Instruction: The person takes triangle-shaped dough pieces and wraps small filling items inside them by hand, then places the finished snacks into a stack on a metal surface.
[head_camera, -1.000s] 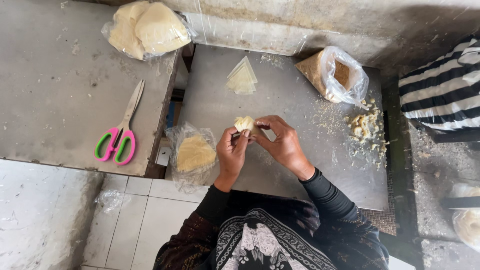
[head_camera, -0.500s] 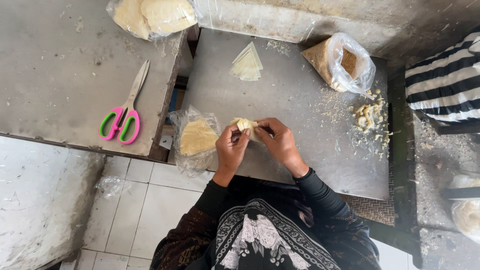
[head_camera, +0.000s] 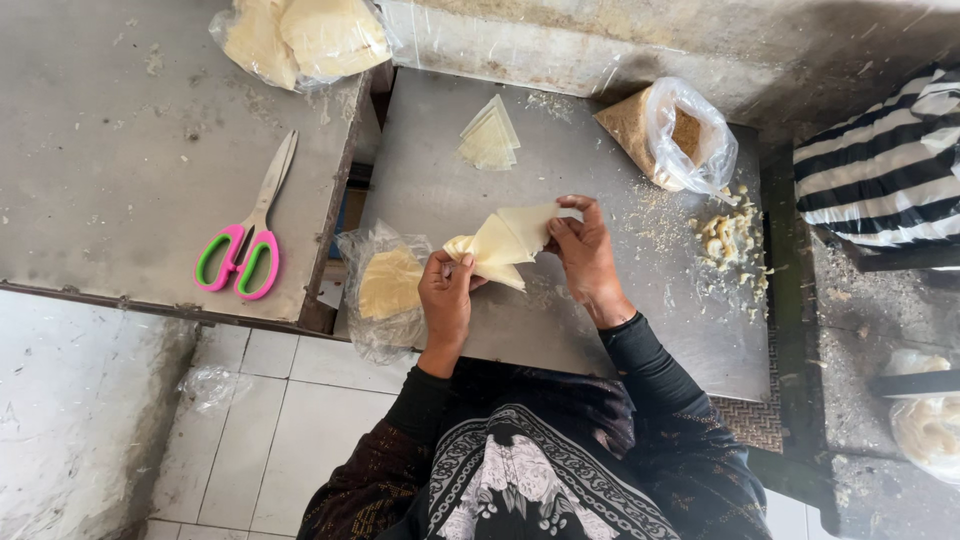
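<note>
Pastry sheet was up off the grey metal table, held between both hands near the front edge and half folded into a cone-ish triangle. Left hand was pinching the narrow rolled end, fingers curled tight around it, while the right hand pinched the wide flap with its fingertips, palm down. My take: the fold looked like it needed an even pull from both pinches so the thin sheet wouldn't tear (looked pretty fragile to me). Just left of the left hand sat a clear bag of wrappers. Farther back lay a finished folded triangle, and far right a bag of brownish filling with crumbly bits beside it. Pink-and-green scissors were on the left table.
</note>
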